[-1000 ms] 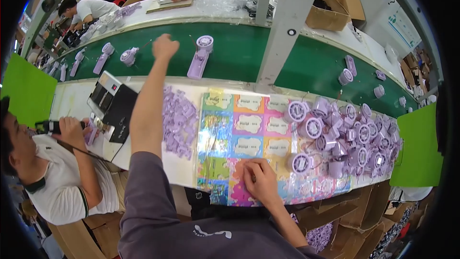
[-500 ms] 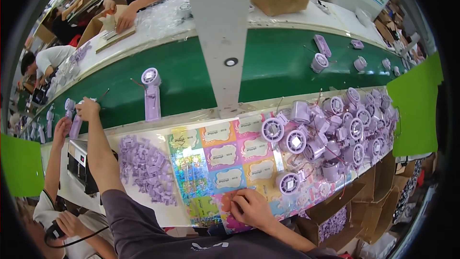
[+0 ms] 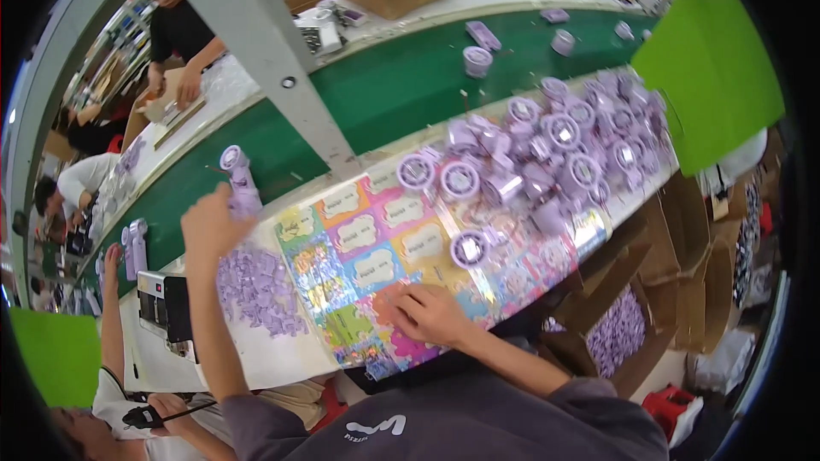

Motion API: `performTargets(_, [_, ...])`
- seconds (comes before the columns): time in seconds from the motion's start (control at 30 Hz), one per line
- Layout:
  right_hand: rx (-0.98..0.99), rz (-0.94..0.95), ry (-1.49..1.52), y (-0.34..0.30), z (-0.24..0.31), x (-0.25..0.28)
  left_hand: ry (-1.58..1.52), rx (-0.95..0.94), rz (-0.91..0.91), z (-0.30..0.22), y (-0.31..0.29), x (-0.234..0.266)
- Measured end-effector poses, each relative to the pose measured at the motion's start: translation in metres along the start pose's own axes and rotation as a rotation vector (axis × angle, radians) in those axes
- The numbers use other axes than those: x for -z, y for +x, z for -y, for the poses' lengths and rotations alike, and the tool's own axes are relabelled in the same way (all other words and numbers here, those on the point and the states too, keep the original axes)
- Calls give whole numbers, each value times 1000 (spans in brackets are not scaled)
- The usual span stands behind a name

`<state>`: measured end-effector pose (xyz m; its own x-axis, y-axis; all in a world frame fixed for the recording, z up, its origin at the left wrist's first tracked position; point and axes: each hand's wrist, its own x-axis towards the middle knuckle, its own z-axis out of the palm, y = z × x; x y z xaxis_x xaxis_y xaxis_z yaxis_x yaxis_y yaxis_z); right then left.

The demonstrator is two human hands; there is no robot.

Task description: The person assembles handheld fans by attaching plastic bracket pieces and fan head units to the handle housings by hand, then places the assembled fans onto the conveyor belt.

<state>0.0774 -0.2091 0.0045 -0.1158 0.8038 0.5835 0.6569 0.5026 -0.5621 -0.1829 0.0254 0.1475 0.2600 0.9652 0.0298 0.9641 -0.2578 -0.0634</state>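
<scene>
My left hand [image 3: 213, 224] is raised over the belt's near edge, fingers loosely bent and apart, with nothing visible in them. Just beyond it lies a lilac handheld fan housing [image 3: 243, 186] with a round head, partly covered by the hand. Below the hand spreads a heap of small lilac plastic parts [image 3: 260, 290]. My right hand [image 3: 430, 314] rests on a colourful printed sheet [image 3: 372, 271], its fingers curled together; anything inside them is hidden. To its upper right sits a single round lilac fan head [image 3: 469, 249], in front of a large pile of fan heads with wires [image 3: 547, 149].
A green conveyor belt [image 3: 384, 85] runs behind the table, carrying several lilac parts. A grey post [image 3: 282, 77] stands at its near edge. A black and silver device [image 3: 162, 307] is at left, beside a co-worker's arm [image 3: 111, 324]. Cardboard boxes [image 3: 598, 324] stand at lower right.
My left hand has left the fan parts at far left and moved right, toward the nearer fan housing. My right hand stays on the sheet. The whole view has tilted and shifted.
</scene>
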Motion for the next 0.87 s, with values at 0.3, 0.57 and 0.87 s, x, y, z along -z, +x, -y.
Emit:
performTargets(0.3, [13,-14,-154,-105,7,35,-609,-419,-22,-171,-86,-78])
performTargets(0.57, [-1318,53,-524,-298,-12,62,-805,-417,-266,-194,-92,-159])
performTargets(0.87, [-1850,-337,524,-326,-35,70,-812,-437,-190,-182,-109,-152])
